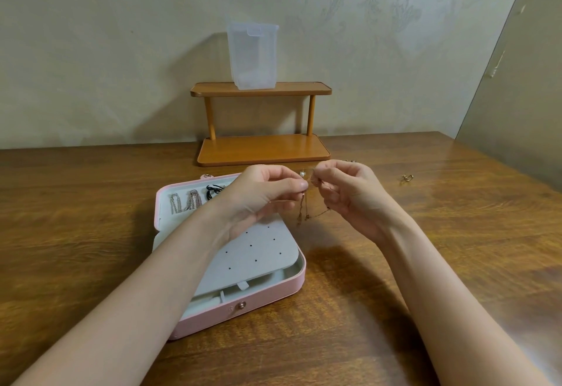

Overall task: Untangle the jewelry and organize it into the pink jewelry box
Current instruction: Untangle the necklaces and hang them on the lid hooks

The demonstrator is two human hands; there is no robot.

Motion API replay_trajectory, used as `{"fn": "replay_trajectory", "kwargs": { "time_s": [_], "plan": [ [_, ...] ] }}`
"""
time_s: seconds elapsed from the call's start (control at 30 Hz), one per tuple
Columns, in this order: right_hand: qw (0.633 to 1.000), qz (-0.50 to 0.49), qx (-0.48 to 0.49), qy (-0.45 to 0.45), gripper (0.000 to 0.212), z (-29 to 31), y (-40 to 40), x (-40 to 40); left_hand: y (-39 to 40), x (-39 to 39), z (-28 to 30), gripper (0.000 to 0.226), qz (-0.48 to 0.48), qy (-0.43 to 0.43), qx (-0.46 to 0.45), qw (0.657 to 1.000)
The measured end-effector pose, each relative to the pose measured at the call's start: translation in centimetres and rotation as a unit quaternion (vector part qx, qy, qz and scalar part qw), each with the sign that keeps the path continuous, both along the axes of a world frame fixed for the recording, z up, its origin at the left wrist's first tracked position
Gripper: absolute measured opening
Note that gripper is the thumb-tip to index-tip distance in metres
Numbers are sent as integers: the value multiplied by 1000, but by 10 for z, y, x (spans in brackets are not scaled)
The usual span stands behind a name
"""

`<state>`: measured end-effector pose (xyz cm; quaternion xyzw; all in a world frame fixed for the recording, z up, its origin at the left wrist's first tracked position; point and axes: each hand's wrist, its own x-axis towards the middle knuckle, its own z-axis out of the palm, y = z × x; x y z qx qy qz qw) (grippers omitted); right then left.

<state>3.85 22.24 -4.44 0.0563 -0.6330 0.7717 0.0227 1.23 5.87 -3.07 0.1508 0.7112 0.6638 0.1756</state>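
No readable text, labels or numbers anywhere.

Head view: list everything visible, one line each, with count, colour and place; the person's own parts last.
jewelry box: one, pink with grey lining, open on the table, left of centre.
perforated panel: one, grey, lying inside the box.
chains in box: a few, silvery, at the box's far left end.
dark piece: one, black, beside those chains.
tangled chain: one, gold with a pearl, hanging between both hands.
small piece: one, gold, on the table at right.
shelf: one, orange-brown, two tiers, against the wall.
container: one, clear plastic, on the top tier.
table: one, brown wood.
left hand: pinches the chain.
right hand: pinches the chain.
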Motion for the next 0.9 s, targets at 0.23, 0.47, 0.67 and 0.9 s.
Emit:
{"fn": "replay_trajectory", "kwargs": {
  "time_s": [0.23,0.47,0.67,0.9],
  "plan": [
    [987,-81,108,86,9,-2,-5,0,-2,-2,0,4,-20,-88,52,995],
    [988,-97,66,96,13,-1,-10,1,7,2,-4,10,49,55,-76,994],
    [988,-124,40,78,10,-3,-8,-2,2,1,-3,10,50,-3,-39,998],
    [995,-66,-37,69,18,-3,-9,-4,9,6,-3,21,1,55,-120,991]
  ]
}}
